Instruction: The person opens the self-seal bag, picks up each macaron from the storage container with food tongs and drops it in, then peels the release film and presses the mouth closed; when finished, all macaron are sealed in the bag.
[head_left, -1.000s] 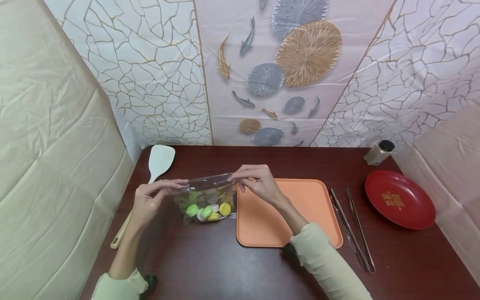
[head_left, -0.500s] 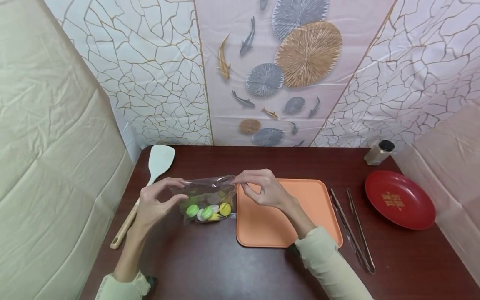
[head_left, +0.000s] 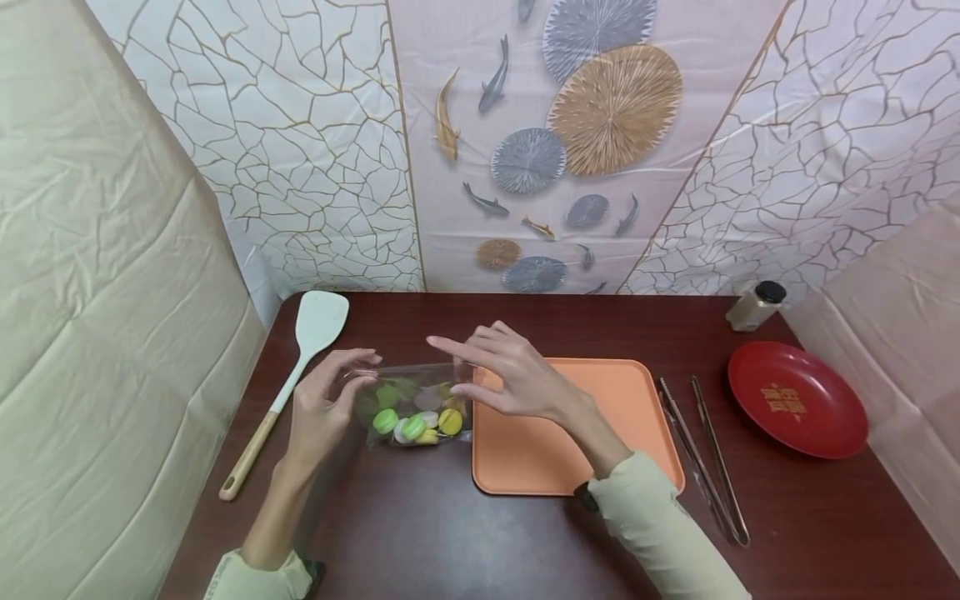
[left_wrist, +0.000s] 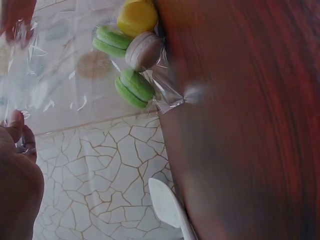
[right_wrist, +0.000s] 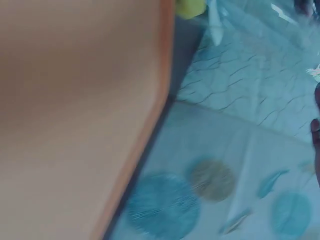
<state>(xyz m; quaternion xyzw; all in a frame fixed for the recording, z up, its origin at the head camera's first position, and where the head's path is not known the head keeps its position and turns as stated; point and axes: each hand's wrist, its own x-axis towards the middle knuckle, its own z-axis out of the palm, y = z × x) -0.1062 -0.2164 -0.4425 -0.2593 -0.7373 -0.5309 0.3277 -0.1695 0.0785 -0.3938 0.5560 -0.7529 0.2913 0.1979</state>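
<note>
A transparent plastic bag [head_left: 420, 382] stands on the table left of the orange tray [head_left: 517, 462]. Green macarons [head_left: 386, 421], a yellow macaron [head_left: 450, 422] and pale ones lie along its bottom. My left hand [head_left: 322, 412] pinches the bag's upper left corner between thumb and fingers; the left wrist view shows this left hand [left_wrist: 19, 165] with the thin film at the fingertips. My right hand [head_left: 517, 375] is at the bag's upper right, index finger and thumb spread apart, the index reaching over the top edge. Only the fingertips of a hand show at the right wrist view's edge.
A white spatula [head_left: 315, 329] with a wooden handle lies at the left. Metal tongs [head_left: 712, 467] lie right of the tray, then a red plate [head_left: 795, 400]. A black-capped jar [head_left: 753, 307] stands at the back right, near the fabric wall [head_left: 885, 275].
My right hand has let go of the bag's right corner and spread its fingers, reaching left. My left thumb and fingers parted, then closed again on the left corner. The bag's top has sunk slightly.
</note>
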